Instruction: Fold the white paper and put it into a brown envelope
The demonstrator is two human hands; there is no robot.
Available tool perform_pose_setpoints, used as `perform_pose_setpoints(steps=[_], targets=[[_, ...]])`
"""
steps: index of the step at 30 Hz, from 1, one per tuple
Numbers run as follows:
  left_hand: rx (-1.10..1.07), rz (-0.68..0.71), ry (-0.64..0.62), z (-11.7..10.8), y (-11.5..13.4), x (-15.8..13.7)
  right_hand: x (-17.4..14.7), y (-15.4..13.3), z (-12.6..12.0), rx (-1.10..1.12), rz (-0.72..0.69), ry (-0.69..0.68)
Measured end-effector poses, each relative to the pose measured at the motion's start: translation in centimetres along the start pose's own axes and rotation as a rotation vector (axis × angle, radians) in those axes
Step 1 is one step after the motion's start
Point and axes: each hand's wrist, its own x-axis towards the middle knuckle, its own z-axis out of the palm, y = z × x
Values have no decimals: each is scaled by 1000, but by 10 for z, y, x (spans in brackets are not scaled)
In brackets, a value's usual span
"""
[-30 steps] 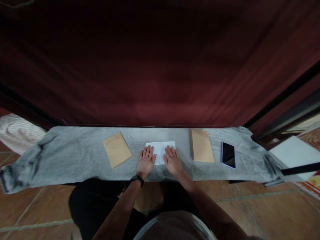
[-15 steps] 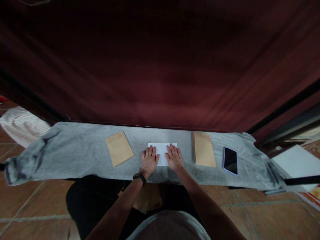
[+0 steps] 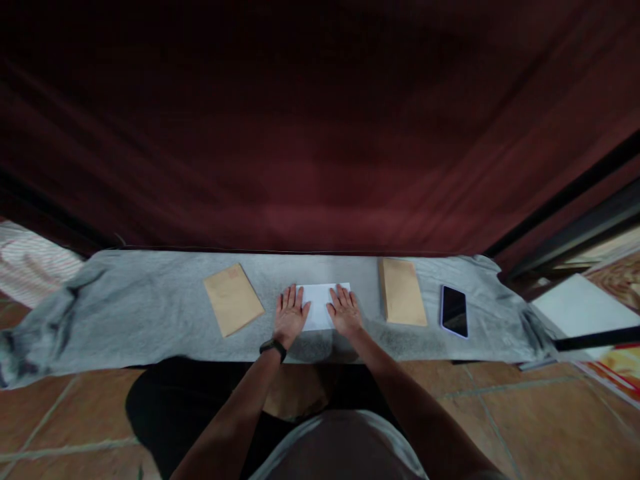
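Note:
A white sheet of paper (image 3: 317,308), apparently folded, lies flat on the grey cloth in front of me. My left hand (image 3: 291,315) rests palm down at its left edge, fingers stretched out; a dark band is on that wrist. On the paper's right part lies my right hand (image 3: 345,311), also flat with its fingers spread. Left of my hands is a brown envelope (image 3: 234,300), turned at an angle. To the right stands a thicker stack of brown envelopes (image 3: 404,293).
Grey cloth (image 3: 150,313) covers the narrow bench. A phone (image 3: 455,311) with a dark screen lies right of the envelope stack. Behind the bench rises a dark red surface (image 3: 320,167). A white board (image 3: 585,310) is beyond the right end, and striped fabric (image 3: 35,263) beyond the left.
My left hand has slid slightly left, toward the paper's edge, uncovering more of the sheet. My right hand stays at its right part. The whole view has shifted a little.

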Motion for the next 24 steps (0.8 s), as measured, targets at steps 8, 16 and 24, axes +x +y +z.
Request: perform_pose_setpoints(steps=[8, 16, 24], targets=[[-41, 183, -93, 3, 34, -13, 1, -2, -3, 1, 7, -26], [-35, 78, -78, -3, 11, -21, -1, 18, -13, -10, 90, -47], [-3, 77, -85, -2, 11, -23, 1, -14, -16, 43, 58, -38]])
